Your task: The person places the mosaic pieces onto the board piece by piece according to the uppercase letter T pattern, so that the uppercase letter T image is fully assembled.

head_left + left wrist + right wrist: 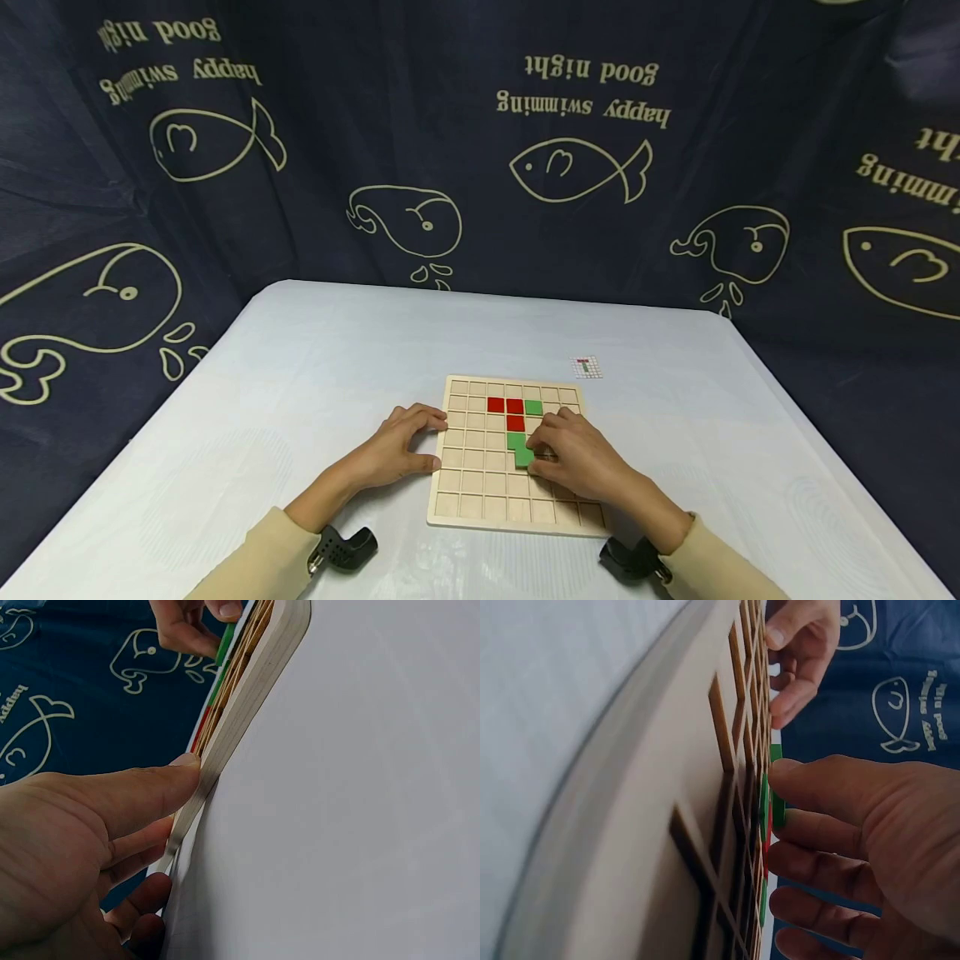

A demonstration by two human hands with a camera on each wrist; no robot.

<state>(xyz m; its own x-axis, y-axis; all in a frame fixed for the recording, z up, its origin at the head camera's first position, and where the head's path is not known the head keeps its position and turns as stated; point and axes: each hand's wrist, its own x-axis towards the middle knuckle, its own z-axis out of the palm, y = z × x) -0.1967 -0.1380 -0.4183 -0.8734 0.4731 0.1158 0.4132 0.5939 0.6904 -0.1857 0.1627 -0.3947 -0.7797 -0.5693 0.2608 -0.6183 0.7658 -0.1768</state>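
A square wooden grid board (472, 506) lies on the table. Three red tiles (515, 423) sit in its cells, with one green tile (533, 407) beside the top pair and another green tile (516, 441) below the lowest red one. Over the board, my right hand (577, 457) pinches a further green tile (523, 458) between thumb and fingers. The right wrist view shows this tile (778, 802) standing a little above the grid. At the board's left edge my left hand (396, 447) rests, thumb and fingertips touching the rim, as the left wrist view confirms.
A small card (587, 367) with a printed grid pattern lies behind the board's far right corner. The white-covered table (337, 350) extends around the board. Behind it hangs a dark blue cloth (465, 108) with fish and whale drawings.
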